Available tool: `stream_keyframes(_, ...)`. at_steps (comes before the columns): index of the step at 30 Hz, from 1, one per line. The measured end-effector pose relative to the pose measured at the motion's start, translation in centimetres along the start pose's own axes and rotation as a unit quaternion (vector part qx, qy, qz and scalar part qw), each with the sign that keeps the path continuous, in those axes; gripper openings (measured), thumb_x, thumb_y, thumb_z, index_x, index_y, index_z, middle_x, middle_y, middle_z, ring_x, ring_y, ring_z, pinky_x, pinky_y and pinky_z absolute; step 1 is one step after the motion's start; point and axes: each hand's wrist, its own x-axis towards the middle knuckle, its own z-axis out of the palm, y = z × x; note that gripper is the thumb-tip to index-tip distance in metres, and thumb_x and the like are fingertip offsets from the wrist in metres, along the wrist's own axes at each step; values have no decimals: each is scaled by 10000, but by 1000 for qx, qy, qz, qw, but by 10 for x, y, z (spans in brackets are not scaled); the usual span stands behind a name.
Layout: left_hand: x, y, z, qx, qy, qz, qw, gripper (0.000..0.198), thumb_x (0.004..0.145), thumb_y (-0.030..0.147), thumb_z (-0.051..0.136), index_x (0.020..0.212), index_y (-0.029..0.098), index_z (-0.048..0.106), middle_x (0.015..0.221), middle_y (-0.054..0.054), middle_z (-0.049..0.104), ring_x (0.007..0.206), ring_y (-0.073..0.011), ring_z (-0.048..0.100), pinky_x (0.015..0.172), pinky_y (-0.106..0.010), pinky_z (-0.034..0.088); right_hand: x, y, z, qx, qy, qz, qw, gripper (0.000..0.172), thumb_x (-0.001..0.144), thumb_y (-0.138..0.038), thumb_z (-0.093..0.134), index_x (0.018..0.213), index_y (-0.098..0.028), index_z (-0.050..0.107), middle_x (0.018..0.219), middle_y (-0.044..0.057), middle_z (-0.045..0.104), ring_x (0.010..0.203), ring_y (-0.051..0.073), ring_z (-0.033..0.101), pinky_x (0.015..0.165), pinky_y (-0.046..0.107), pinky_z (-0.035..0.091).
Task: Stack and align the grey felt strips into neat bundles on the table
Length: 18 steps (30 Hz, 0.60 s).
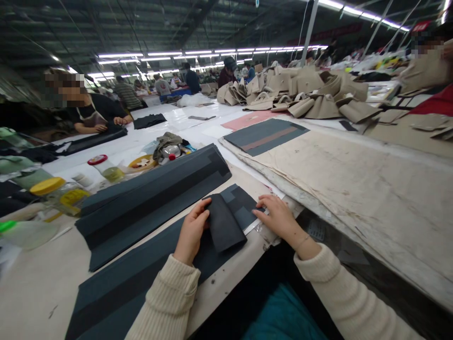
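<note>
A long dark blue-grey fabric panel (123, 283) with a black band lies across the pale table in front of me, its far end partly covered by a turned-over black flap (226, 226). My left hand (194, 229) is closed on the upper left edge of this flap, thumb on top. At the far right end of the panel, my right hand (279, 217) rests with its fingers slightly bent and apart, fingertips touching the corner. Just beyond lies a stack of similar dark panels (152, 189).
Jars with a yellow lid (47, 185) and a red lid (97, 159) stand to the left. On the raised cloth-covered table (339, 174) at right lies another dark panel (265, 136). Beige pieces (304, 85) are heaped behind. A co-worker (95, 106) leans over dark fabric at far left.
</note>
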Motion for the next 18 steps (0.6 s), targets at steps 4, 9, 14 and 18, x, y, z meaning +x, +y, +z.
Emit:
stream_keyframes(4,0,-3,3,22,-26,-18,999,390,632,250,574,1010,168,630,830,-25,591,633,-98,495,518,-185,400,13,0,-1,-5,-27,5,1000,194,779,-345,540,882,-186,586,1014,68,582,991,201,496,840,326,368)
stream_keyframes(9,3,-5,1,32,-29,-18,999,385,629,263,581,996,160,635,807,-30,602,609,-100,502,514,-190,413,47,-1,-1,-52,-71,32,996,248,774,-404,530,799,-170,609,866,74,601,842,188,537,734,288,390)
stream_keyframes(14,1,-3,1,25,-43,-30,998,356,639,294,615,966,157,643,776,-26,595,596,-96,505,503,-184,417,63,4,-1,40,-119,31,992,266,702,-435,594,694,-170,604,744,30,602,702,152,546,629,256,399)
stream_keyframes(18,0,-3,1,23,-40,-24,999,335,656,382,637,908,161,656,771,-28,591,627,-105,520,525,-190,437,45,-11,-5,197,-115,-13,974,260,763,-394,538,849,-158,608,827,28,630,767,158,576,679,271,449)
